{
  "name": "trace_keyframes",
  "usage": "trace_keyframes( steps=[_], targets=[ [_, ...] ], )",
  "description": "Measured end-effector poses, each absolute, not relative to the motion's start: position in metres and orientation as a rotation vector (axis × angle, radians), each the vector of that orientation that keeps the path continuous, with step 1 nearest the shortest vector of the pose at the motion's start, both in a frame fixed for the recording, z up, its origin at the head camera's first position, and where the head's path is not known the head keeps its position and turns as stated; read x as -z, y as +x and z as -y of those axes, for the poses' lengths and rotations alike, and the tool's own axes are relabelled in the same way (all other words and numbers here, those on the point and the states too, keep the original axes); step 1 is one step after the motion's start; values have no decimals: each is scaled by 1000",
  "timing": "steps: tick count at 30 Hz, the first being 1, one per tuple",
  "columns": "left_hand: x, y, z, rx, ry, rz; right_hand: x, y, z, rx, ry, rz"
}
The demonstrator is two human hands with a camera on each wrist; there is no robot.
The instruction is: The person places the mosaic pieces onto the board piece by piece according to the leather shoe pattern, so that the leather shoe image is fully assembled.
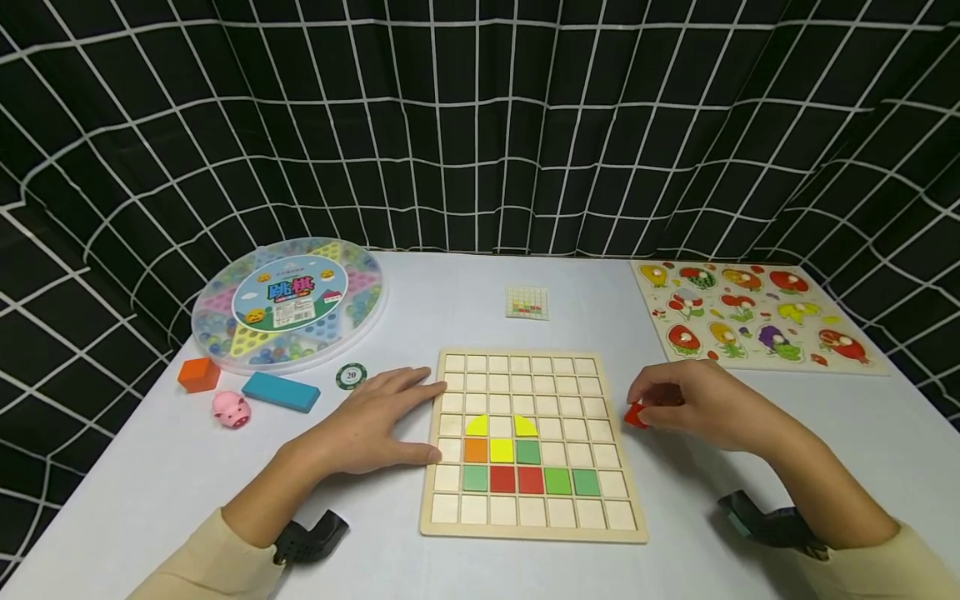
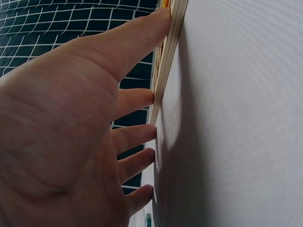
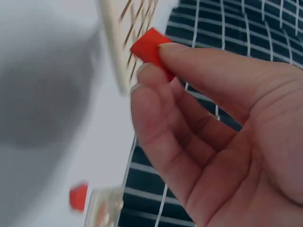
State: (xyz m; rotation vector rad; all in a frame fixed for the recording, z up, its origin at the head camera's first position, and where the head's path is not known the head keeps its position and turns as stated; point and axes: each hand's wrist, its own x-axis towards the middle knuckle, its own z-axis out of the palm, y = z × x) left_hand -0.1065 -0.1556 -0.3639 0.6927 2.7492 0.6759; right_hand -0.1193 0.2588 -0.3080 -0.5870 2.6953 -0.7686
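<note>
A wooden grid board point(image 1: 525, 535) lies flat on the table, with yellow, orange, red and green tiles in several cells of its left and lower part. My left hand point(image 1: 386, 421) rests at the board's left side, fingers extended; in the left wrist view the thumb and index fingertips are right at the board's edge point(image 2: 166, 61). Off the board's right side, my right hand point(image 1: 697, 408) pinches a small red tile point(image 3: 150, 46) between thumb and fingers. Part of this tile is hidden behind the thumb.
A small pattern card point(image 1: 527, 303) lies behind the board. Back left is a round marble game box point(image 1: 367, 321); near it are an orange block point(image 1: 198, 375), blue block point(image 1: 281, 392), pink pig point(image 1: 231, 409) and "20" chip point(image 1: 351, 376). A fruit puzzle point(image 1: 757, 317) lies back right.
</note>
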Motion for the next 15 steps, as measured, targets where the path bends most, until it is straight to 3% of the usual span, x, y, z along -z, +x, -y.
trace_keyframes(
  steps=[15],
  targets=[
    [364,-106,156,-671,693,-2756,320,-114,-191,908,-814,-2511]
  ],
)
